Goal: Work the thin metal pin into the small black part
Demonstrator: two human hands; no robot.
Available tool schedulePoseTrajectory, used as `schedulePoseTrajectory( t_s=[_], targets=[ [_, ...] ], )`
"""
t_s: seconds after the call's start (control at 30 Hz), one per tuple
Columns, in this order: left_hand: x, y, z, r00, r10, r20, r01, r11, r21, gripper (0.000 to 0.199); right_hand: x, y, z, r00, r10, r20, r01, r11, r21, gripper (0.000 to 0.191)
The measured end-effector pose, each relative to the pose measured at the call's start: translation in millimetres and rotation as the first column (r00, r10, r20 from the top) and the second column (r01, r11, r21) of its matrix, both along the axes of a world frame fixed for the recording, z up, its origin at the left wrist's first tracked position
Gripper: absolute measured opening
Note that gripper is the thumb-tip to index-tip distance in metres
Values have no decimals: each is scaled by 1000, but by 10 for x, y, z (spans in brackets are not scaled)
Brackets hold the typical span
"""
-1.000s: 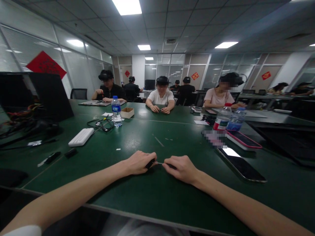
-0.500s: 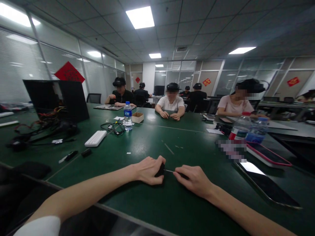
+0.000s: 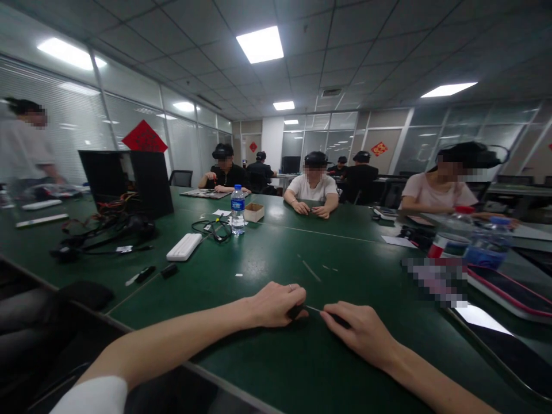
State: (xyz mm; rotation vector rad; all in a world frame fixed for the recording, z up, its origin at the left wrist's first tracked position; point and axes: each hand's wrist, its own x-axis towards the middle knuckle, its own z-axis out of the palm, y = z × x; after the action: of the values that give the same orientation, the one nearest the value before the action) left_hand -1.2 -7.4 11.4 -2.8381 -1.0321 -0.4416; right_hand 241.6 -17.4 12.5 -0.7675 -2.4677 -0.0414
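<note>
My left hand (image 3: 278, 305) is closed round a small black object (image 3: 296, 311), mostly hidden by the fingers, just above the green table (image 3: 259, 356). A thin, light strip (image 3: 314, 309) runs from that object toward the right. My right hand (image 3: 357, 328) pinches the strip's far end between thumb and forefinger. The two hands are a short gap apart. Beyond them a thin clear sliver (image 3: 311, 270) and a small white scrap (image 3: 238, 275) lie on the tabletop.
To the left are a white power bank (image 3: 184, 247), a black cap (image 3: 169, 271), a marker-like item (image 3: 145, 275) and cables (image 3: 211, 229). A water bottle (image 3: 237, 210) stands by an open box (image 3: 254, 212). Phones (image 3: 495, 339) and bottles (image 3: 452, 233) are at right. People sit opposite.
The view has shifted left, so things appear further right. My left fingers have closed further over the black object. A person has come into view at the far left.
</note>
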Motion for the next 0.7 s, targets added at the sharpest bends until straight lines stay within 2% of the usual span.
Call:
schedulePoseTrajectory(
  t_s=[0.3, 0.47, 0.7],
  targets=[
    [21, -27, -4, 991, 128, -27, -129, 990, -63, 36, 13, 24, -47, 999, -54, -1, 54, 999, 4, 28],
    [29, -50, -16, 998, 58, -22, -59, 998, -37, 24, 18, 7, -43, 994, -99, 39, 100, 995, -6, 29],
    [33, -52, -37, 996, 57, -75, -56, 998, 23, 28, 4, -36, -15, 997, -52, 64, 52, 999, 12, 29]
  ],
)
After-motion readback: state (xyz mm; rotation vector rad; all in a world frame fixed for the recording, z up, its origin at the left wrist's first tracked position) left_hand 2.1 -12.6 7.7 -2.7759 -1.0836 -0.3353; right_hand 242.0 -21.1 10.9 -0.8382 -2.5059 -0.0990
